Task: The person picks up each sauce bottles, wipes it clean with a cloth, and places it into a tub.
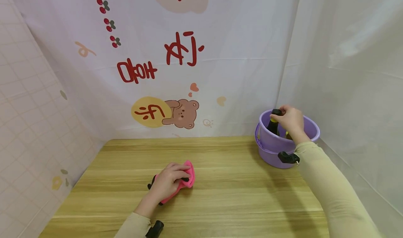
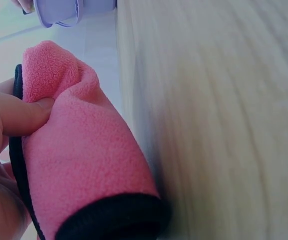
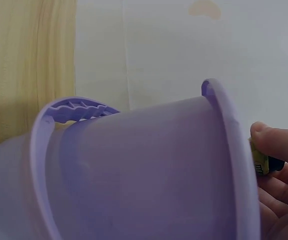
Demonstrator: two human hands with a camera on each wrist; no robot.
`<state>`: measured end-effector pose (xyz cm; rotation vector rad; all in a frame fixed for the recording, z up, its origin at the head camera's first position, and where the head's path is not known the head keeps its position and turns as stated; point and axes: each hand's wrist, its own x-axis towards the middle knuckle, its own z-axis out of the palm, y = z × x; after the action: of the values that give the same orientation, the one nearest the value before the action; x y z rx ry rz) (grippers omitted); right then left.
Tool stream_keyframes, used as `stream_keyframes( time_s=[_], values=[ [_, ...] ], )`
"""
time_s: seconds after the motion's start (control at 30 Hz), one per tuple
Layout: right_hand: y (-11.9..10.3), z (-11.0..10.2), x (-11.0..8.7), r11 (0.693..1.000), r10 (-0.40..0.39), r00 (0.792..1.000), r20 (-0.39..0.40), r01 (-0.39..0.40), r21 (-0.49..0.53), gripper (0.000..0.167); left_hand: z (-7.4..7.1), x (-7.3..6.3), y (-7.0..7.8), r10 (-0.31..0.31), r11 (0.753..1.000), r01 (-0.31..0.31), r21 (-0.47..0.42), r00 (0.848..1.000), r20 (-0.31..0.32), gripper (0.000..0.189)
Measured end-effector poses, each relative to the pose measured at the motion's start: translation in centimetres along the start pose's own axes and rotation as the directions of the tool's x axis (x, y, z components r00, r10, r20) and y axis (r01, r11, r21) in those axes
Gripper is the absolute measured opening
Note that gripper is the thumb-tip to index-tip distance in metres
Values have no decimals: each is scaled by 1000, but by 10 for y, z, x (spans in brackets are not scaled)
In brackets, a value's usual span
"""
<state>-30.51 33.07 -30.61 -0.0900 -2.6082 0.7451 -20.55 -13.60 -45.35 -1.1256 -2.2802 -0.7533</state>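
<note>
My left hand (image 1: 167,182) grips a folded pink cloth (image 2: 89,150) with black edging, low over the table. In the left wrist view the thumb presses into its fuzzy fabric. At the far right, my right hand (image 1: 292,121) reaches over the rim of a purple bucket (image 1: 272,156) and pinches a dark bottle (image 1: 273,127) near its black cap. A yellow band circles the bottle's neck, which also shows beside the rim in the right wrist view. The bucket wall hides the bottle's lower part.
Beneath my right hand, another item with a yellow top (image 1: 288,135) shows inside the bucket. The bucket's handle (image 3: 41,165) hangs down against its side. A printed white curtain (image 1: 239,73) rises behind the wooden table (image 1: 226,196), with more hanging sheets at both sides.
</note>
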Motion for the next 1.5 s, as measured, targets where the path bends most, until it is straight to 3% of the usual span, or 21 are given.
stream_keyframes(
  time_s=[0.57, 0.8, 1.0, 1.3, 1.5],
  values=[
    [3, 4, 0, 998, 37, 995, 96, -32, -51, 50, 0, 3, 0, -25, 1000, 25, -1, 999, 26, 29],
    [-1, -5, 4, 1000, 20, 980, 198, -15, -26, 49, 2, 5, 0, -17, 1000, 17, 4, 1000, 24, 29],
    [0, -7, 3, 1000, 21, 971, 239, -19, -13, 53, 1, 9, -2, -47, 998, 45, 33, 997, 57, 31],
    [-5, -10, -6, 1000, -2, 975, 221, 6, -19, 65, 0, 22, -11, -68, 993, 58, 102, 992, 103, 28],
    [-14, -8, -17, 993, -99, 986, 135, 106, -44, 65, 8, 24, -16, -128, 980, 93, 178, 972, 198, 31]
  ],
)
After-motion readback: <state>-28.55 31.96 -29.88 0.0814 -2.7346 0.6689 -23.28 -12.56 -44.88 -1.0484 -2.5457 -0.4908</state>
